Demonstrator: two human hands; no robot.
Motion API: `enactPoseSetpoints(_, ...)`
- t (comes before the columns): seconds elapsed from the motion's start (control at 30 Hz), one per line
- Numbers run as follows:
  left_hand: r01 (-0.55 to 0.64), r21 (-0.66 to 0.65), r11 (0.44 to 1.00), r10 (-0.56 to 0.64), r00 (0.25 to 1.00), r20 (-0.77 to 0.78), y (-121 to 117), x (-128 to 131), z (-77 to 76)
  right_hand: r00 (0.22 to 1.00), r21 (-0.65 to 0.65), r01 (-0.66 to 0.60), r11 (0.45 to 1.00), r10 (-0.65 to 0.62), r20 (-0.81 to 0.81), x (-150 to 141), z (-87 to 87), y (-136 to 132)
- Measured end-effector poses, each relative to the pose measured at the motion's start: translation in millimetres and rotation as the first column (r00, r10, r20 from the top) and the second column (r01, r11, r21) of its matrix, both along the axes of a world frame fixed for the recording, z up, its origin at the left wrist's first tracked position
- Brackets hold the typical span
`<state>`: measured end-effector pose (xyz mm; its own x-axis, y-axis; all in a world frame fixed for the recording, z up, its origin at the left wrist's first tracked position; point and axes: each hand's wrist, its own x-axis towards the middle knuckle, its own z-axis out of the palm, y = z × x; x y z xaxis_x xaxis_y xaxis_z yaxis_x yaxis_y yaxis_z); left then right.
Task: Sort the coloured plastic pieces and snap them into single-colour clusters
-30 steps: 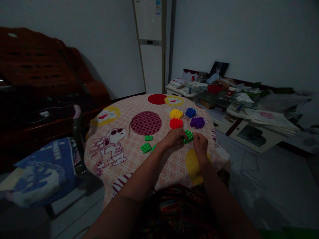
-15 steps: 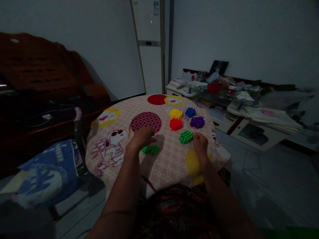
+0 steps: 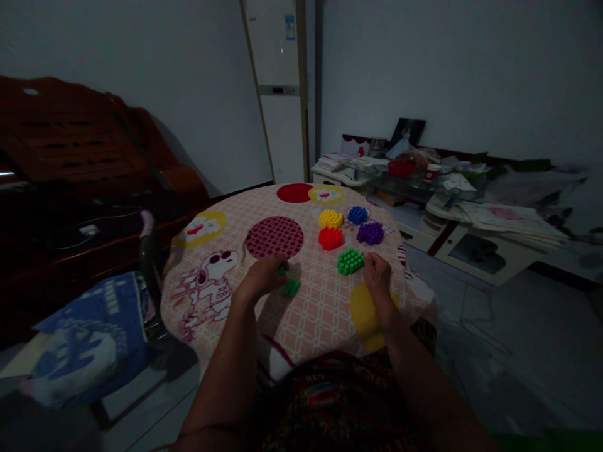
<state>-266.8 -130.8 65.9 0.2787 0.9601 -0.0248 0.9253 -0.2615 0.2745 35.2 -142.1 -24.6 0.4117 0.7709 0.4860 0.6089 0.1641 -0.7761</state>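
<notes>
My left hand (image 3: pixel 264 275) is closed over the left part of the table, fingertips pinching a small green block (image 3: pixel 282 271). Just beneath its fingers, another small green piece (image 3: pixel 291 287) lies on the cloth. My right hand (image 3: pixel 377 274) has its fingers curled at the right edge of a green knobbly block cluster (image 3: pixel 350 261), which rests on the table. Beyond that stand similar knobbly clusters: a red one (image 3: pixel 330 238), a yellow one (image 3: pixel 330 219), a blue one (image 3: pixel 358 215) and a purple one (image 3: pixel 370 233).
A patterned cloth covers the round table (image 3: pixel 320 314). At left are a chair with a blue bag (image 3: pixel 94 339) and a wooden bench (image 3: pixel 70 144). A cluttered low cabinet (image 3: pixel 490 251) stands at right, and a tall white unit (image 3: pixel 282 132) behind.
My left hand has come down and closed on one of the small green blocks. My right hand stays by the green cluster. The view has shifted slightly.
</notes>
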Motion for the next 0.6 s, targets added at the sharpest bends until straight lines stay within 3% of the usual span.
enactPoseSetpoints(0.1, 0.141, 0.081, 0.987, -0.153, 0.974, 0.169, -0.9, 21.2, 8.2, 1.000, 0.003, -0.001, 1.000, 0.001, 0.001, -0.2, 0.8, 0.4)
enactPoseSetpoints(0.27, 0.401, 0.193, 0.895, -0.445, 0.828, 0.340, -5.8, 74.2, 15.1, 0.999, -0.003, 0.007, 1.000, -0.007, -0.041, 0.4, 0.9, 1.2)
enactPoseSetpoints(0.4, 0.454, 0.246, 0.856, -0.515, 0.785, 0.344, -2.3, 108.3, 11.5, 0.993, -0.003, 0.013, 1.000, -0.013, -0.120, 2.2, -1.5, 1.8)
enactPoseSetpoints(0.6, 0.457, 0.292, 0.840, -0.522, 0.827, 0.208, 6.6, 141.9, -1.2, 0.973, 0.015, -0.004, 1.000, 0.008, -0.230, 3.9, -3.1, 1.9)
